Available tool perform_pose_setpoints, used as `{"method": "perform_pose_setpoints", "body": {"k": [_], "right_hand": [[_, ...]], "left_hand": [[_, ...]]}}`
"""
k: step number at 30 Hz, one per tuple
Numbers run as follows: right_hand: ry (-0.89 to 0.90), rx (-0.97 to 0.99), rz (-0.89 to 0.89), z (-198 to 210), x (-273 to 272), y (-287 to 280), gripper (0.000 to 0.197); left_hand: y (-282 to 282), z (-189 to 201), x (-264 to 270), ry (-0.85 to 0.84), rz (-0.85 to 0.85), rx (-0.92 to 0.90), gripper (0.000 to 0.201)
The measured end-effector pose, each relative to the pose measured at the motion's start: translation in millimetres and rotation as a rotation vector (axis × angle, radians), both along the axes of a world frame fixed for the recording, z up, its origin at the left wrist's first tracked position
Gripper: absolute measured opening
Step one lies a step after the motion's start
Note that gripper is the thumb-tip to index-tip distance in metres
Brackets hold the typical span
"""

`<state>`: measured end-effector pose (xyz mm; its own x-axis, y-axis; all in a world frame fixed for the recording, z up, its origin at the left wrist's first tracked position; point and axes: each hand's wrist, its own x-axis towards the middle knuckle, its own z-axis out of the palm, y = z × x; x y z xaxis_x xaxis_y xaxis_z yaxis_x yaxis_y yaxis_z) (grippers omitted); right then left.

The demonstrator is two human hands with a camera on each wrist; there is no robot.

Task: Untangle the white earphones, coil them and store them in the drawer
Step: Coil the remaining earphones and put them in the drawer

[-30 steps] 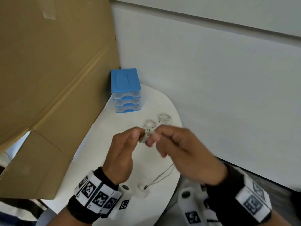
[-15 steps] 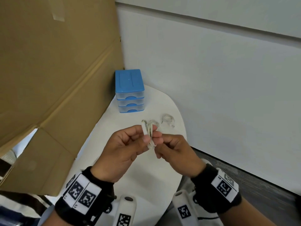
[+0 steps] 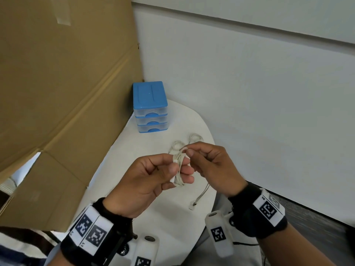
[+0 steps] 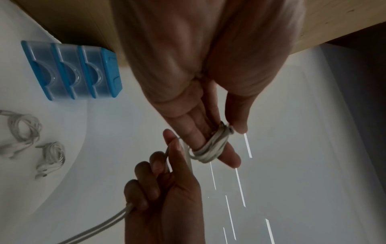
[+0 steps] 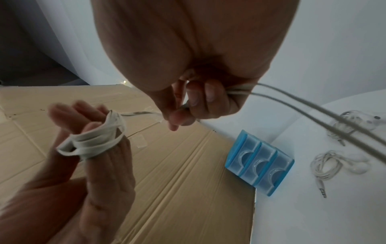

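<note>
Midway through the coiling step, we wind the white earphones [image 3: 179,167] around the outstretched fingers [image 4: 227,155] of our left hand [image 3: 142,181], where several turns of cable already sit as a snug band, the thumb pressing them in place. Our right hand [image 3: 209,166], just beside it and above the white table [image 3: 172,227], pinches the free run of cable between thumb and forefinger, its other fingers curled round the slack. From that fist a doubled length trails down toward the table, ending in what looks like a plug or small fitting [image 3: 192,207] near the table's edge; we cannot tell which. Untangling appears done, we judge, since the loose run hangs without knots. Two other coiled earphone sets [image 5: 325,165] lie on the table, near the small blue drawer unit [image 3: 150,107], whose three drawers all look closed. A large cardboard sheet [image 3: 67,83] leans behind it on the left. Next, in our judgement, comes carrying the free cable round the fingers again, keeping light tension so the turns stay neat, until the trailing end is taken up. After that the coil must slide off the fingers without springing apart, and a drawer must be pulled open to receive it.
</note>
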<state>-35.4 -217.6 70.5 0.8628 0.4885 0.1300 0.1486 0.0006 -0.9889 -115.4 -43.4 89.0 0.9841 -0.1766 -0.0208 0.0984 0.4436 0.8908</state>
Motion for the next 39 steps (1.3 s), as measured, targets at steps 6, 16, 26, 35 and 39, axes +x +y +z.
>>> {"method": "perform_pose_setpoints", "body": {"k": [6,16,26,35,39], "right_hand": [[-0.037,-0.2,0.102,-13,-8,1,0.022],[-0.104,-0.372,0.38,43,-62,-10,0.019],[-0.131,-0.109,0.012,53,10,-11,0.017],[-0.042,-0.305,0.164,-10,-36,10,0.023],[-0.141,-0.423,0.203,-9,-57,9,0.022]], "left_hand": [[2,1,5,-0.046,0.075,-0.071,0.044],[0,-34,14,-0.102,0.355,0.422,0.022],[-6,-4,2,-0.118,0.052,0.186,0.029],[12,4,15,0.016,0.282,-0.259,0.035],[11,-8,17,-0.018,0.359,-0.076,0.033]]}}
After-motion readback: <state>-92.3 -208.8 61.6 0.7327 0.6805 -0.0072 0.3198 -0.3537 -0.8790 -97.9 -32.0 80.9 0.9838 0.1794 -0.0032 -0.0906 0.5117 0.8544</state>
